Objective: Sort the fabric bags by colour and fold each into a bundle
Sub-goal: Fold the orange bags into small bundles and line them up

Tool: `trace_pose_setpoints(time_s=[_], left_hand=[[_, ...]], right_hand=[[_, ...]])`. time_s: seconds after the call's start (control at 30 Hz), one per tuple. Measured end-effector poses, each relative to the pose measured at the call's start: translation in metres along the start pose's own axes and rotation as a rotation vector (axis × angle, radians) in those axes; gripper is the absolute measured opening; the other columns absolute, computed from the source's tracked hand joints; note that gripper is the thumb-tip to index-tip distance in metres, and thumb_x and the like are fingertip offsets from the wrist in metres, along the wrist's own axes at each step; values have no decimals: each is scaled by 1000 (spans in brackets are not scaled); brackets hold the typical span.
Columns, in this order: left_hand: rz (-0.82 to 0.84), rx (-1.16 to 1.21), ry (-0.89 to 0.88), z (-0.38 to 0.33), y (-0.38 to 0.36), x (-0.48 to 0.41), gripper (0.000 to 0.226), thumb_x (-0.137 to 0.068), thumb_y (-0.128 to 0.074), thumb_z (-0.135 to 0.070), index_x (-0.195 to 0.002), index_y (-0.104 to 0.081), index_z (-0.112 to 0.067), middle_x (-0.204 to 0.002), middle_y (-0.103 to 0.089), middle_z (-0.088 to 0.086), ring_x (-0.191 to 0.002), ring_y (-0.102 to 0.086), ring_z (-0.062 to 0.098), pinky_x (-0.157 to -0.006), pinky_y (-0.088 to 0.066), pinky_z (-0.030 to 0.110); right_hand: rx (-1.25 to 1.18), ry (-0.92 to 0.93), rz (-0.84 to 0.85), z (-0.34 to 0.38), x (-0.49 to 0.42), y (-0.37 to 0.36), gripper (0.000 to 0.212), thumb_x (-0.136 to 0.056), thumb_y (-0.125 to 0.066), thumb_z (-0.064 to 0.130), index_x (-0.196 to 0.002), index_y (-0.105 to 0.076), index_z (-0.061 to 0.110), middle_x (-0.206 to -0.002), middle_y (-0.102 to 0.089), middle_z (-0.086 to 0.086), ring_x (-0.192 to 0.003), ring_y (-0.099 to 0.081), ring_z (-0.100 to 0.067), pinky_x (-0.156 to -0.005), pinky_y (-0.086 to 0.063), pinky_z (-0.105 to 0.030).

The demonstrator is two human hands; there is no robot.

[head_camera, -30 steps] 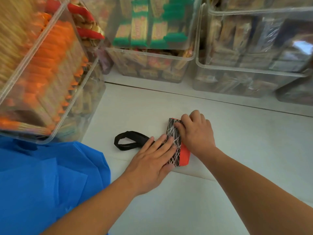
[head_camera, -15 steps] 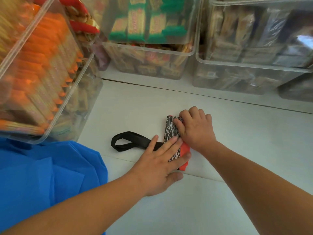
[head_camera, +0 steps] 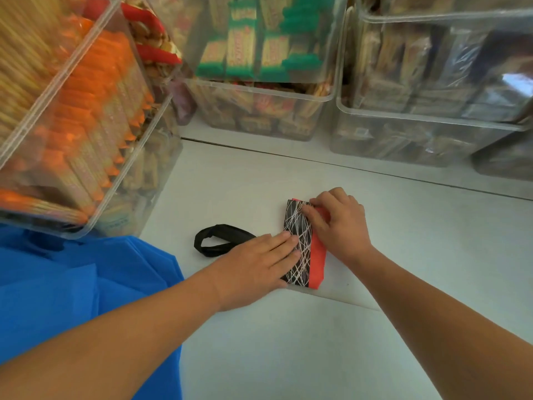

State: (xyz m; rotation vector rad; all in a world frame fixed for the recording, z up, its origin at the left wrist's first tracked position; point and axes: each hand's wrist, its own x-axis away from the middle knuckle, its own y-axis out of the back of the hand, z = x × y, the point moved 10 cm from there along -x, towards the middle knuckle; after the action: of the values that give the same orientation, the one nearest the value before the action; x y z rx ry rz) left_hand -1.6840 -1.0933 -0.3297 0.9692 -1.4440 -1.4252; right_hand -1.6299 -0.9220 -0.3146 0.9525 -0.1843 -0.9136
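Now the folded bag [head_camera: 303, 246] lies flat on the white surface [head_camera: 288, 342]. It is a small black packet with thin white lines and a red strip down its right side. The left hand [head_camera: 259, 264] is laid flat with straight fingers and holds nothing. Its fingertips [head_camera: 288, 240] press on the left edge of the folded bag, and its palm covers the spot where the black strap [head_camera: 219, 241] comes out. I think it presses there so the folds do not pop open. The right hand [head_camera: 340, 223] has bent fingers that grip the far right corner of the folded bag, over the red strip, most likely to pin that end down tight. The black strap sticks out as a loop to the left of the folded bag and is not yet wrapped round it, so the bundle looks nearly done but not tied up. A big blue fabric bag [head_camera: 72, 284] lies loose and unfolded well to the left of the folded bag, and it looks like it waits its turn. Clear plastic boxes [head_camera: 259, 93] full of snack packs stand behind the folded bag, well apart from it. Thin cloth like this may spring back, so letting go too soon could undo the folds.
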Motion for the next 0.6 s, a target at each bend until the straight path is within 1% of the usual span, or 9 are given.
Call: trace_pose_setpoints(time_s=[0.07,0.17,0.23,0.27,0.3,0.37,0.4,0.5,0.6], left_hand=[[-22,20,38,-1,2,0,52,-109,-31,-38,-148,-47,-7,-156,-48,15,-145,-46,30,-115,-44,44],[-95,365,247,18,28,-9,40,-105,-33,-32,-132,-55,-12,-128,-67,9,-119,-63,28,-96,-55,44],[-85,601,450,37,35,-19,31,-108,-34,-31,-125,-53,-14,-107,-64,5,-101,-58,28,-85,-49,44],[-105,637,532,47,37,-26,28,-109,-35,-29,-125,-52,-14,-102,-60,3,-96,-56,28,-82,-47,43],[-128,640,589,57,39,-33,26,-110,-35,-29,-124,-52,-15,-100,-56,0,-94,-54,27,-81,-46,43],[-164,592,656,71,39,-46,27,-110,-35,-30,-121,-53,-15,-105,-53,-2,-93,-52,24,-80,-46,43],[-156,561,678,76,36,-51,28,-110,-35,-32,-120,-54,-14,-109,-54,0,-94,-52,24,-80,-46,43],[-103,525,728,83,22,-61,30,-110,-36,-37,-121,-56,-17,-117,-58,1,-104,-53,26,-84,-46,44],[-142,524,741,87,22,-65,41,-106,-39,-45,-137,-53,-22,-128,-57,1,-113,-51,27,-90,-46,44]], right_hand=[[-68,84,-26,-1,9,8,24,-96,-61,33,-110,-76,21,-99,-65,3,-83,-63,-24,-78,-52,-41],[-101,105,67,-5,19,13,34,-95,-64,19,-127,-73,18,-107,-69,0,-94,-64,-22,-89,-48,-31],[-164,-13,177,-8,18,11,27,-98,-65,17,-123,-75,18,-108,-68,1,-100,-64,-20,-90,-44,-21],[-258,-149,245,-15,16,9,21,-102,-62,23,-116,-78,19,-108,-68,4,-102,-64,-15,-90,-43,-19],[-407,-316,312,-20,15,7,26,-105,-56,35,-109,-78,21,-108,-69,8,-105,-65,-9,-91,-42,-20],[-612,-527,393,-27,18,6,44,-104,-45,57,-110,-77,25,-112,-72,15,-110,-64,-3,-99,-43,-23],[-620,-519,412,-25,18,7,46,-102,-48,61,-112,-76,27,-112,-71,16,-110,-64,-2,-101,-44,-25],[-412,-351,327,-21,20,13,29,-96,-70,40,-123,-72,27,-110,-67,9,-106,-63,-6,-101,-48,-29],[-367,-261,192,-18,18,13,21,-95,-73,22,-116,-75,24,-106,-67,8,-100,-63,-7,-95,-50,-29]])
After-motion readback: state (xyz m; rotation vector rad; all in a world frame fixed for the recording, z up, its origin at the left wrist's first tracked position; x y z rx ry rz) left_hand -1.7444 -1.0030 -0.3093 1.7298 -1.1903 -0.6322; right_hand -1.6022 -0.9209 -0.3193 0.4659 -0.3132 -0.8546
